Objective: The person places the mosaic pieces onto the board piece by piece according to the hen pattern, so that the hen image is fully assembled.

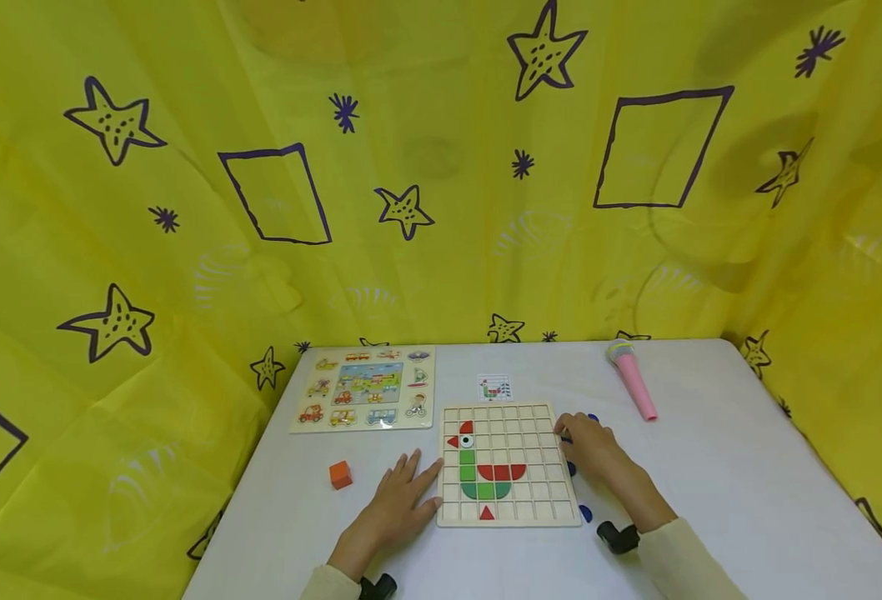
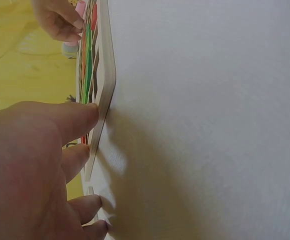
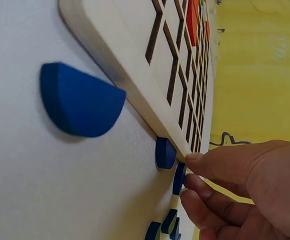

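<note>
A wooden grid board (image 1: pixel 553 504) lies flat, with red and green pieces forming a bird around a white eye piece (image 1: pixel 467 441). My left hand (image 1: pixel 399 504) lies spread at the board's left edge, thumb and a fingertip touching it. At the board's right edge, my right hand (image 1: pixel 594 446) has its thumb on the rim and fingers bent beside a blue piece (image 3: pixel 179 178). I cannot tell whether those fingers pinch it. A blue half-round piece (image 3: pixel 80 100) lies closer to the right wrist camera, and several more blue pieces (image 3: pixel 169 221) lie past the fingers.
A small picture card (image 1: pixel 495 387) lies behind the board. Back left is a vehicle puzzle board (image 1: pixel 418 425), with an orange cube (image 1: pixel 340 474) in front of it. A pink toy microphone (image 1: pixel 633 379) lies back right. Yellow patterned cloth (image 1: pixel 441 275) hangs behind the white table (image 1: pixel 749 450).
</note>
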A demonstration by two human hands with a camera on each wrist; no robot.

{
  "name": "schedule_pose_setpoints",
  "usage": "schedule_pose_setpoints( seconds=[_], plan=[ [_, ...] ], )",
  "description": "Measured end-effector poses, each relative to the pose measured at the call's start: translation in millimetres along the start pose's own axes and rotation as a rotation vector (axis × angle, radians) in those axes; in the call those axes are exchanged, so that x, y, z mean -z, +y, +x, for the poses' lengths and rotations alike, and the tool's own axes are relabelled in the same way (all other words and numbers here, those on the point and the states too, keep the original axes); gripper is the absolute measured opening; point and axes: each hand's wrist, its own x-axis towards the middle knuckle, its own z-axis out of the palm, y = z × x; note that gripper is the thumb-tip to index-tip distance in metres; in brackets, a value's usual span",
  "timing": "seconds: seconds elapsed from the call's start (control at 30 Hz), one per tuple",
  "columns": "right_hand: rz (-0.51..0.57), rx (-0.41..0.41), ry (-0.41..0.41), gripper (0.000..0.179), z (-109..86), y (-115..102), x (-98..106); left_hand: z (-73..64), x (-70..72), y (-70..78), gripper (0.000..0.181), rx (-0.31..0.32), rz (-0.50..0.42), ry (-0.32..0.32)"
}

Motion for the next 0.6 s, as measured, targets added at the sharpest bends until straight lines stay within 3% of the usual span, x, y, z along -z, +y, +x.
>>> schedule_pose_setpoints(
  seconds=[0.23,0.6],
  plan=[
    [-0.013,-0.041,-0.030,0.020,3.2,2,2,-1.4,1.2,1.0,0.063,0.003,-0.005,0.007],
    [-0.019,-0.031,0.025,0.005,2.7,11,-1,-1.5,1.5,1.5,0.062,0.000,-0.012,0.005]
  ],
)
